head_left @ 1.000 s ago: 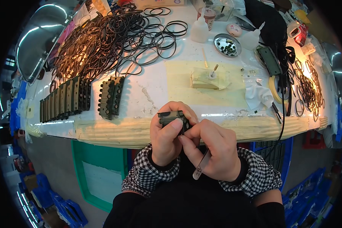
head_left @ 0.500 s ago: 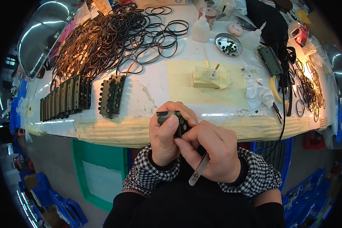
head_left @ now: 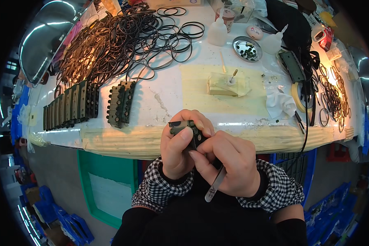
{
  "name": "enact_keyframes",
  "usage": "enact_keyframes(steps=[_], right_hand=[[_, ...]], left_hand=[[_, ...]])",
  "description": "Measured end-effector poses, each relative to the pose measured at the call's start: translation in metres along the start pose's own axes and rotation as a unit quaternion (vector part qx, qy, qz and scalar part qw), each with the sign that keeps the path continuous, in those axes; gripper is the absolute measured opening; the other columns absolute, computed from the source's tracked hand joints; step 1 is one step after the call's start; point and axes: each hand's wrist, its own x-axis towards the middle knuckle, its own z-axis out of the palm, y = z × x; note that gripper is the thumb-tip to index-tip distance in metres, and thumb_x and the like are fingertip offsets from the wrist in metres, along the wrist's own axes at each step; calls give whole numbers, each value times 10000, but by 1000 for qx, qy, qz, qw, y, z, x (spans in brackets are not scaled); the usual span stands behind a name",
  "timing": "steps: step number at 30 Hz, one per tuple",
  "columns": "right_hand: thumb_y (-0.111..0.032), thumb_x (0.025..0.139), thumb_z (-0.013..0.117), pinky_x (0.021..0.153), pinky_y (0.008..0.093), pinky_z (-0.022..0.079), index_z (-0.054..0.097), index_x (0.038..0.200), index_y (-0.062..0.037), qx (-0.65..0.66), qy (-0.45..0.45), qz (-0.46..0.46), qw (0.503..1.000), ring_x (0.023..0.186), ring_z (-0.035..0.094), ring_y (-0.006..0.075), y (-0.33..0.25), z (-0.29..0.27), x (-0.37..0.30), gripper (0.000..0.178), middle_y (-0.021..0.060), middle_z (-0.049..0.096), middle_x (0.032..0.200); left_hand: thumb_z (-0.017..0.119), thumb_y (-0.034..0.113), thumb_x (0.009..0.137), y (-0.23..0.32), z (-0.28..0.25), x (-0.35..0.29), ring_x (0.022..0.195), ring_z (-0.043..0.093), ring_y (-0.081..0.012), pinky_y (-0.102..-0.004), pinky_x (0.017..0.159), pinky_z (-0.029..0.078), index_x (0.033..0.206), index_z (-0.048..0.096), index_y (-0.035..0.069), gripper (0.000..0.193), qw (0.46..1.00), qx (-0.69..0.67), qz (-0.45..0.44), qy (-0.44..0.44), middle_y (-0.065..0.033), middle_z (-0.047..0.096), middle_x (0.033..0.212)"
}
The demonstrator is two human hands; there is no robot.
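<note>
At the table's front edge, my left hand (head_left: 177, 147) is closed around a small camouflage-coloured model part (head_left: 179, 126) with dark round wheels along its side, like a tank chassis. My right hand (head_left: 235, 162) pinches at the part's lower right side with thumb and forefinger. Tucked in that same hand is a pair of metal tweezers (head_left: 215, 185), its blunt end pointing down toward me. Whatever lies between my right fingertips is hidden. Two similar wheeled parts (head_left: 121, 102) stand on the table to the left, beside a longer row of them (head_left: 71, 104).
Tangled black rubber loops (head_left: 110, 45) cover the back left, with more loops (head_left: 334, 94) at the right. Behind my hands is a taped block (head_left: 221, 88) holding a small stick. A metal dish (head_left: 247, 49) of small green pieces, a white squeeze bottle (head_left: 217, 33) and a tape roll (head_left: 296, 96) stand beyond.
The part has tilted slightly in my left hand, and the tweezers' end has shifted a little down and right. My grip stays the same.
</note>
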Motion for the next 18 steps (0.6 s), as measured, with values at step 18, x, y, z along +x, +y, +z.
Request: enact_keyframes(steps=[18], right_hand=[[-14, 742, 698, 473, 319, 445, 549, 751, -56, 67, -6, 16, 998, 526, 566, 227, 3, -4, -1, 155, 60, 534, 677]], left_hand=[[613, 229, 854, -1, -1, -1, 877, 562, -184, -315, 802, 473, 961, 529, -3, 269, 1000, 17, -6, -5, -110, 582, 903]])
